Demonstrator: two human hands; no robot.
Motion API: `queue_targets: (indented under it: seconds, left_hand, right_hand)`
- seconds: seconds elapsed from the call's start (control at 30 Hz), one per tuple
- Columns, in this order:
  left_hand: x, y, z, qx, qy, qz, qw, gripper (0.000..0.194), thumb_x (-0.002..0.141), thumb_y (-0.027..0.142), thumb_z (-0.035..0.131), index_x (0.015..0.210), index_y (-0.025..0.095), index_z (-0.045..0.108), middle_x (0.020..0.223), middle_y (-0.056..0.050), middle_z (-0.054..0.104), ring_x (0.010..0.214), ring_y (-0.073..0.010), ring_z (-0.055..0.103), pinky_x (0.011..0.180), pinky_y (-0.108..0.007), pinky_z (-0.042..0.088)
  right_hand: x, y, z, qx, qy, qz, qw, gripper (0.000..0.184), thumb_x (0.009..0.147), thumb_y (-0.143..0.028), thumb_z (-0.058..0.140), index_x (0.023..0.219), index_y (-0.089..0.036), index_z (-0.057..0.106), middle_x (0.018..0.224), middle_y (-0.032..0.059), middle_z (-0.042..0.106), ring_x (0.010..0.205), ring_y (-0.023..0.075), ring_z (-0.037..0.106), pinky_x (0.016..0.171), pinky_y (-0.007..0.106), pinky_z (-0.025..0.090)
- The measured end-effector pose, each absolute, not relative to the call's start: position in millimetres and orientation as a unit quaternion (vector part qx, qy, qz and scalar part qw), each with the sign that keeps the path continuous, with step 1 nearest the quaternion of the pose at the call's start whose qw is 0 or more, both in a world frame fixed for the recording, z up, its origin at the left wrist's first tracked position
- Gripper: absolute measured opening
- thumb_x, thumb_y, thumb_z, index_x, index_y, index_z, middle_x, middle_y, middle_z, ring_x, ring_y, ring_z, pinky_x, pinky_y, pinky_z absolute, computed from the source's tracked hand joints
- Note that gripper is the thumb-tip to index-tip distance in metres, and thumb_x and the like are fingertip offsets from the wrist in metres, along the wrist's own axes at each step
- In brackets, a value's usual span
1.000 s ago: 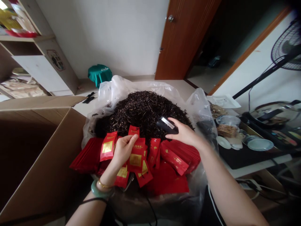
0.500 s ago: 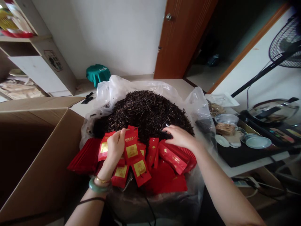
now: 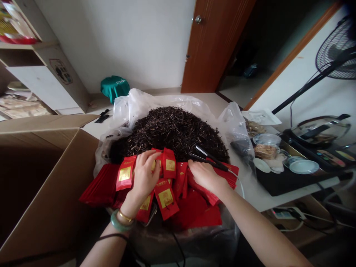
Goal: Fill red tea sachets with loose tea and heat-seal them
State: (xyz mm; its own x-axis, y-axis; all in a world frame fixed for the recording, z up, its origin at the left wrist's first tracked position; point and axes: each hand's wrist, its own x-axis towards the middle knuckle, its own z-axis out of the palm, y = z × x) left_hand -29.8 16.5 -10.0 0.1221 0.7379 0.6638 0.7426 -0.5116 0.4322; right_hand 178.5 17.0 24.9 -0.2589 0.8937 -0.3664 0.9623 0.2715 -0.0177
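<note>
My left hand point(image 3: 147, 172) lies over small red packets with gold labels, its fingers bent and apart. One labelled packet point(image 3: 169, 164) lies just right of its fingertips, another point(image 3: 125, 173) at its left. Curled over the near stack of flat red packets point(image 3: 228, 177), my right hand point(image 3: 205, 175) has its fingertips closed at a packet's end, partly hidden. Behind it, a black tong-like tool point(image 3: 214, 160) with pale-lined jaws rests spread across the stack, a white cable at its end. Beyond both hands rises a heap of dark tea leaves point(image 3: 178, 126) in a clear plastic bag point(image 3: 236, 118).
An open cardboard box point(image 3: 75, 178) stands at the left, beside more stacked red packets point(image 3: 101, 183). To the right, a side table point(image 3: 274, 189) holds dishes, a clear tub and a tray. A fan point(image 3: 336, 52) and a half-open door point(image 3: 214, 44) are further back.
My right hand has let go of the tong-like tool and come down nearer onto the red packets. My left hand has moved right and loosened its pinch on a labelled packet.
</note>
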Motion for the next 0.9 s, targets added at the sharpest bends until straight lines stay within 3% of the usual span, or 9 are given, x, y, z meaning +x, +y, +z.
queue_targets:
  seconds: [0.1,0.2,0.3,0.43,0.53,0.67,0.83,0.9]
  left_hand:
    - [-16.2,10.4,-11.2,-0.825,-0.389,-0.410,-0.011,0.019,0.087,0.010,0.052,0.099,0.017,0.066,0.096,-0.007,0.068,0.095,-0.0215,0.055,0.084,-0.036,0.052]
    - [-4.7,4.6,-14.5,-0.852,-0.328,-0.406,-0.039,0.015,0.087,0.012,0.056,0.095,0.017,0.067,0.090,-0.006,0.070,0.096,-0.0217,0.055,0.085,-0.035,0.052]
    - [2.4,-2.3,-17.5,-0.864,-0.312,-0.391,-0.063,0.012,0.084,0.018,0.062,0.095,0.017,0.067,0.089,-0.006,0.071,0.095,-0.0223,0.057,0.085,-0.037,0.052]
    - [9.8,-13.7,-20.4,-0.881,-0.328,-0.327,-0.101,0.035,0.074,0.039,0.074,0.098,0.017,0.064,0.094,-0.009,0.071,0.095,-0.0259,0.060,0.080,-0.042,0.054]
    - [15.6,-20.2,-22.7,-0.887,-0.337,-0.299,-0.105,0.045,0.068,0.045,0.077,0.097,0.016,0.061,0.108,-0.013,0.068,0.100,-0.0294,0.060,0.081,-0.046,0.054]
    - [18.6,-23.3,-23.9,-0.883,-0.334,-0.317,-0.092,0.036,0.076,0.038,0.073,0.100,0.015,0.059,0.115,-0.017,0.066,0.101,-0.0280,0.062,0.083,-0.044,0.055]
    - [14.8,-25.8,-19.5,-0.888,-0.330,-0.305,-0.097,0.062,0.063,0.057,0.076,0.106,0.015,0.060,0.127,-0.021,0.059,0.114,-0.0360,0.057,0.091,-0.053,0.052]
    - [13.3,-26.7,-18.7,-0.892,-0.330,-0.289,-0.109,0.054,0.065,0.053,0.077,0.102,0.015,0.063,0.125,-0.020,0.061,0.115,-0.0353,0.058,0.090,-0.051,0.053]
  right_hand:
    - [182.3,16.8,26.4,0.591,0.786,-0.136,0.119,0.033,0.079,0.007,0.041,0.103,-0.007,0.059,0.094,0.0200,0.071,0.092,0.0304,0.070,0.071,0.032,0.049]
    - [194.5,20.3,25.9,0.578,0.793,-0.177,0.079,0.021,0.080,-0.004,0.051,0.096,-0.014,0.062,0.093,0.0117,0.072,0.091,0.0239,0.069,0.071,0.027,0.048]
    - [210.2,26.9,19.9,0.596,0.747,-0.296,-0.014,0.019,0.078,-0.009,0.057,0.094,-0.017,0.063,0.077,0.0026,0.071,0.069,0.0159,0.068,0.061,0.023,0.048]
    - [226.0,36.5,11.1,0.603,0.634,-0.463,-0.140,0.020,0.071,-0.010,0.061,0.090,-0.015,0.061,0.056,-0.0055,0.060,0.044,0.0097,0.055,0.046,0.021,0.045]
    - [229.9,40.5,11.1,0.560,0.570,-0.559,-0.222,0.022,0.067,-0.016,0.067,0.089,-0.013,0.062,0.056,-0.0052,0.059,0.044,0.0086,0.054,0.045,0.020,0.045]
    - [223.0,39.9,12.2,0.515,0.503,-0.629,-0.294,0.029,0.063,-0.019,0.071,0.089,-0.011,0.064,0.062,-0.0013,0.065,0.047,0.0077,0.054,0.044,0.019,0.045]
    - [211.1,38.6,3.9,0.512,0.450,-0.666,-0.303,0.023,0.065,-0.015,0.068,0.087,-0.012,0.063,0.063,-0.0018,0.066,0.045,0.0068,0.055,0.042,0.017,0.046]
    - [209.7,40.2,0.0,0.520,0.451,-0.665,-0.290,0.020,0.067,-0.013,0.065,0.087,-0.012,0.062,0.063,-0.0020,0.065,0.045,0.0065,0.054,0.042,0.017,0.046]
